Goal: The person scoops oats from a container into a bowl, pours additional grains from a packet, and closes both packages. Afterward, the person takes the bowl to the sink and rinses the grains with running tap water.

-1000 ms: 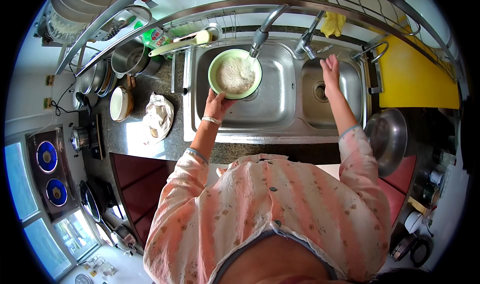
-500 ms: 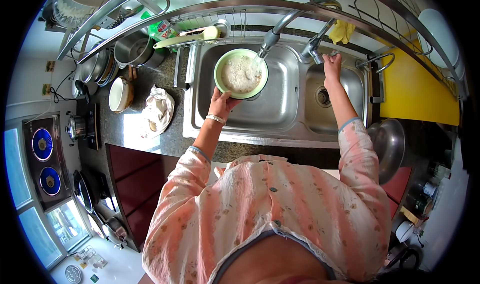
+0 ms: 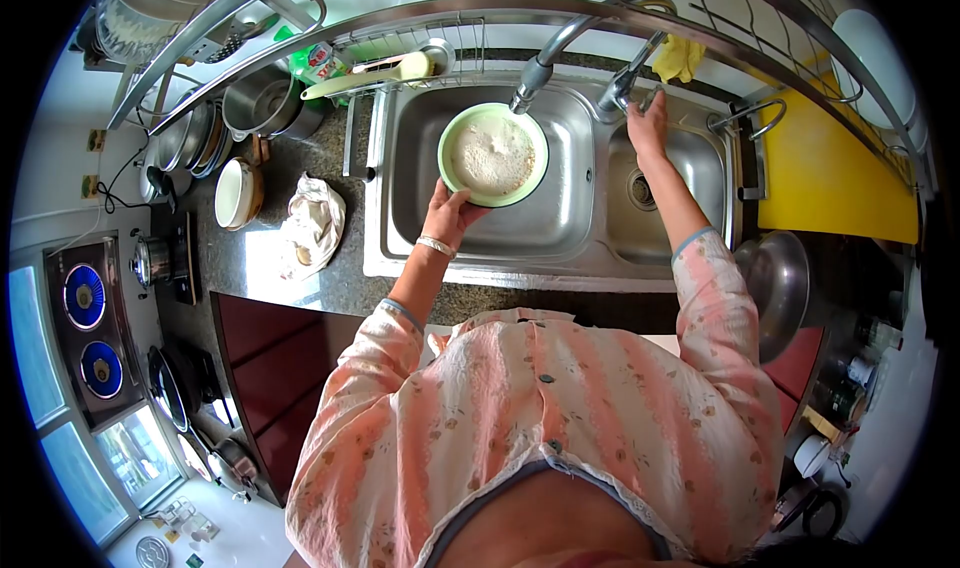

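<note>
My left hand [image 3: 449, 213] grips the near rim of a light green bowl [image 3: 493, 155] over the left basin of the steel sink [image 3: 570, 178]. The bowl holds cloudy liquid with pale grains. Just above its far edge is the faucet spout [image 3: 522, 96], with no stream of water visible. My right hand [image 3: 648, 123] is closed at the faucet handle [image 3: 655, 96], beyond the right basin; its fingertips are partly hidden.
A crumpled cloth [image 3: 312, 226], a white pot [image 3: 238, 193] and steel pots [image 3: 262, 103] stand left of the sink. A metal rail [image 3: 480, 6] crosses overhead. On the right are a yellow board [image 3: 835, 173] and a steel pan [image 3: 778, 293].
My right hand has gone from open above the right basin to the faucet handle and moved left with it. The water stream has stopped. The bowl has shifted slightly right with my left hand.
</note>
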Demonstrator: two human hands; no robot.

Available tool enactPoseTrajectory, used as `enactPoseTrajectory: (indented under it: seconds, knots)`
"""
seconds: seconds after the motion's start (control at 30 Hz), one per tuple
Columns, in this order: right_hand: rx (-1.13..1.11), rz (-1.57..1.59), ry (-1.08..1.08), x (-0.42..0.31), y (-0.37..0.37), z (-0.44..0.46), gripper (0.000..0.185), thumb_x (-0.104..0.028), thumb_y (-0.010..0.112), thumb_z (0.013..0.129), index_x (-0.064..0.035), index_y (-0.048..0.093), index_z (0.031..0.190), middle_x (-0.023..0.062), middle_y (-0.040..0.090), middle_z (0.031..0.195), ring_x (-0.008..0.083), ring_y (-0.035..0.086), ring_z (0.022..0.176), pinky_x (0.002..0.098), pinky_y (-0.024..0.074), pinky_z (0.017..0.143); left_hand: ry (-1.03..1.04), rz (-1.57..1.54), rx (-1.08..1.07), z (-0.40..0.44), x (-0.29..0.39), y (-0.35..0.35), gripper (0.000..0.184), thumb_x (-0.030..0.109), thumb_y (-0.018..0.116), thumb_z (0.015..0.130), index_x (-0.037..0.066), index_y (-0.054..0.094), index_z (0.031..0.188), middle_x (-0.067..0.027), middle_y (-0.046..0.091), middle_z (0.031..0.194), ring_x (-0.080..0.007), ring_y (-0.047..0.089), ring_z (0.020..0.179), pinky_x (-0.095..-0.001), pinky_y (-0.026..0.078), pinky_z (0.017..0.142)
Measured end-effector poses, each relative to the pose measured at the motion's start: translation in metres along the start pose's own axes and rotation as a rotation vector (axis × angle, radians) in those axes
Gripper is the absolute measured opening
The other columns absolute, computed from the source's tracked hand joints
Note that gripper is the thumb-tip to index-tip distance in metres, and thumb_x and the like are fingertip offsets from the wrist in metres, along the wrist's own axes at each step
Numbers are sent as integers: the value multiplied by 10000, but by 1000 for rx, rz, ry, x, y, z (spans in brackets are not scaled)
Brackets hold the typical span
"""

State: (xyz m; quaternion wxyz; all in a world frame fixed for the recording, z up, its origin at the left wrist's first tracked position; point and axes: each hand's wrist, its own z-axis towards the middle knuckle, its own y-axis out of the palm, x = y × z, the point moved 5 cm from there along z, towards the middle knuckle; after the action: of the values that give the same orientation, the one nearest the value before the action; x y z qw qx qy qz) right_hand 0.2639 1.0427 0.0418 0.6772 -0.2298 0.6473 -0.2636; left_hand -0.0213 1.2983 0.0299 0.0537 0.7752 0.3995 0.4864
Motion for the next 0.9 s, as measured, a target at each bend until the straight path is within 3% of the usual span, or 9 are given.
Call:
enactPoseTrajectory:
  seconds: [0.07,0.3,0.4,0.47,0.5,0.53,0.63,0.73,0.9]
  knots:
    - [-28,-94,-119,-11,0,-5,734,-225,588,826,120,251,1379,311,370,1378,403,343,1305,409,302,1083,-4,16,-10,-2,-1,2,467,3,442,917,124,362,1361,-135,556,1199,-264,637,995,-373,584,803]
    - [-82,69,-339,14,-15,-51,656,-140,587,834,17,297,1401,247,378,1391,396,377,1269,422,290,1081,-9,29,-15,-21,1,10,468,8,444,921,106,340,1368,-131,544,1208,-268,629,1013,-385,582,812]
    - [-281,199,-168,21,-14,-104,598,-114,609,839,-85,365,1385,182,419,1376,327,459,1224,422,442,950,-5,26,-25,-33,4,13,467,14,457,923,131,347,1362,-123,572,1154,-248,654,948,-363,602,768]
    - [-406,258,-152,37,-9,-132,527,-117,601,861,-102,415,1354,157,427,1373,278,510,1184,364,497,858,-9,58,-24,-45,10,18,471,11,453,922,114,337,1366,-129,552,1185,-257,635,989,-378,592,789]
    - [-396,297,-156,35,-14,-147,408,-115,565,899,-67,481,1296,146,509,1301,256,564,1120,319,503,825,-15,92,-27,-50,11,18,475,8,448,920,98,327,1371,-136,531,1215,-266,617,1029,-392,583,810]
    - [-397,295,-152,40,-17,-154,408,-115,565,899,-67,481,1296,146,509,1301,256,564,1120,319,503,825,-19,91,-27,-53,9,16,475,8,448,920,98,327,1371,-136,531,1215,-266,617,1029,-392,583,810]
    - [-681,485,47,35,-25,-180,256,-110,487,956,-23,558,1187,98,652,1066,190,648,945,290,501,797,3,121,-35,-67,10,14,470,11,452,921,96,335,1368,-135,541,1199,-262,623,1017,-388,587,799]
    - [-721,458,139,35,-39,-189,235,-125,472,966,-30,568,1159,79,664,1012,142,654,863,265,499,737,-19,83,-14,-83,11,16,498,13,468,918,124,329,1383,-128,578,1137,-240,658,928,-348,611,725]
    - [-716,406,132,34,-52,-195,224,-147,468,971,-41,577,1136,52,673,949,99,622,760,240,488,665,11,71,-36,-104,11,16,495,17,458,927,115,318,1391,-139,572,1146,-245,653,946,-347,609,739]
